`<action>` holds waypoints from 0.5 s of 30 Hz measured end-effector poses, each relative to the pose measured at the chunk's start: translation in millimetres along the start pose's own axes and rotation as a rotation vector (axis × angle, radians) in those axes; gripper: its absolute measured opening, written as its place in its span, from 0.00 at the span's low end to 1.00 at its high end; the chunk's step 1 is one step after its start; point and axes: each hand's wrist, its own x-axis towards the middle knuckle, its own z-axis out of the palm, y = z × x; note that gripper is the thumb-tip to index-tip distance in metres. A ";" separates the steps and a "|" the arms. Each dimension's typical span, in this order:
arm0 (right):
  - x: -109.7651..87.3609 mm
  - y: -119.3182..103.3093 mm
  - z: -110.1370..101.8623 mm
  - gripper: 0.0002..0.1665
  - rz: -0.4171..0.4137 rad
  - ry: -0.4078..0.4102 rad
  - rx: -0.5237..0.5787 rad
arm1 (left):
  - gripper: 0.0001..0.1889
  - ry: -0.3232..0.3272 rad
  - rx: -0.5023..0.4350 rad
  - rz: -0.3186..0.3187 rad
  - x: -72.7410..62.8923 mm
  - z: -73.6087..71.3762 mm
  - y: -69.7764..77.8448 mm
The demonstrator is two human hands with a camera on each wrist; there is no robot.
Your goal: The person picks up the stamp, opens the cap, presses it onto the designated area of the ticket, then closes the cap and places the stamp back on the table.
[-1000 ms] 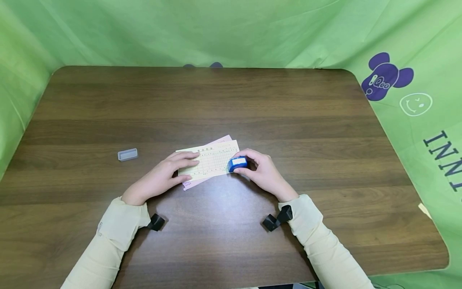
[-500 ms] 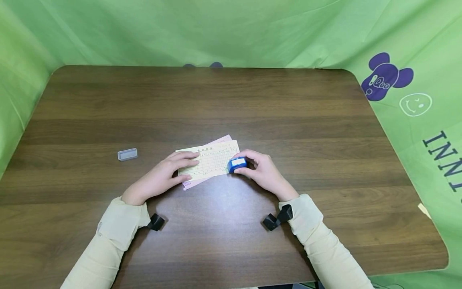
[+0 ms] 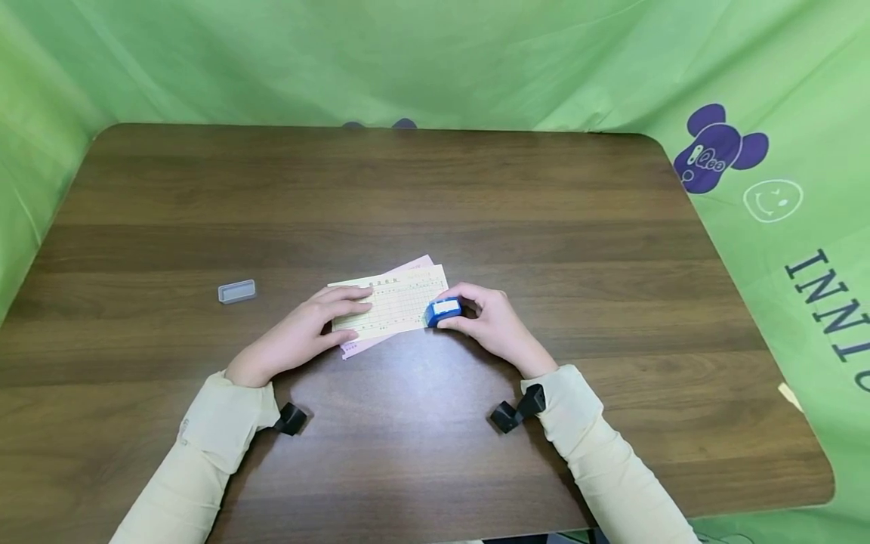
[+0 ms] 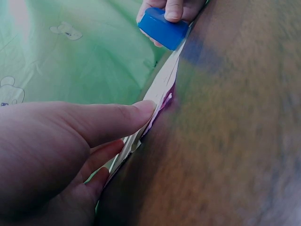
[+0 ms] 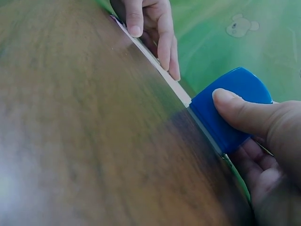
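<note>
My right hand (image 3: 499, 325) pinches a blue stamp (image 3: 444, 311) with a white label on top, thumb on one side and fingers on the other. The stamp stands at the right end of a pale yellow printed form (image 3: 401, 302). In the right wrist view, the base of the blue stamp (image 5: 230, 113) is down at the edge of the paper. My left hand (image 3: 306, 325) rests on the form's left part with its fingers extended. Beneath the form, a pink sheet (image 3: 356, 347) sticks out at an angle. What lies under the stamp is hidden.
A clear rectangular cap (image 3: 236, 292) lies on the brown wooden table (image 3: 381, 196), left of the left hand. A black wrist camera sits at each cuff. Green printed cloth (image 3: 381, 60) hangs behind the table and along its sides.
The head view has shifted slightly, so everything appears a little further left. Both hands, the stamp and the papers keep their places relative to one another.
</note>
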 end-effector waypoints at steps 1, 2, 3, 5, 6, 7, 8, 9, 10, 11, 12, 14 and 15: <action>0.2 0.0 -0.1 0.15 0.003 -0.001 0.000 | 0.24 0.000 -0.001 -0.001 -0.4 -0.4 0.6; 0.3 0.0 -0.3 0.15 0.004 -0.003 -0.001 | 0.24 0.002 0.003 0.001 -0.8 -0.8 1.2; 0.5 0.0 -0.4 0.15 0.004 -0.004 -0.002 | 0.24 0.004 0.005 0.003 -1.1 -1.1 1.4; 0.8 0.0 -0.6 0.15 0.004 -0.007 -0.002 | 0.24 0.009 0.011 0.006 -1.9 -1.6 1.9; 0.9 0.1 -0.7 0.15 0.006 -0.009 -0.001 | 0.24 0.011 0.013 0.007 -2.3 -1.8 2.2; 0.8 -0.1 -0.8 0.15 0.006 -0.009 0.000 | 0.23 0.010 0.012 0.005 -2.8 -2.1 2.7; 0.8 -0.5 -1.0 0.15 0.006 -0.010 0.001 | 0.23 0.009 0.014 0.005 -3.1 -2.3 3.4; 0.6 -1.0 -1.2 0.15 0.007 -0.010 0.001 | 0.23 0.007 0.013 0.003 -3.3 -2.6 4.2; 0.2 -1.7 -1.6 0.15 0.009 -0.010 0.000 | 0.23 0.006 0.014 0.002 -3.4 -3.0 5.1; -0.2 -2.2 -1.8 0.15 0.010 -0.011 -0.001 | 0.23 0.002 0.012 -0.001 -3.4 -3.5 6.3; -0.7 -2.7 -2.1 0.15 0.009 -0.010 -0.002 | 0.23 0.001 0.012 -0.001 -3.4 -3.9 7.2; -1.9 -4.7 -2.9 0.15 0.010 -0.007 -0.002 | 0.24 0.003 0.011 0.002 -3.4 -4.3 8.7; -2.6 -5.6 -3.3 0.16 0.010 -0.005 -0.002 | 0.24 0.003 0.010 0.003 -3.5 -4.3 9.6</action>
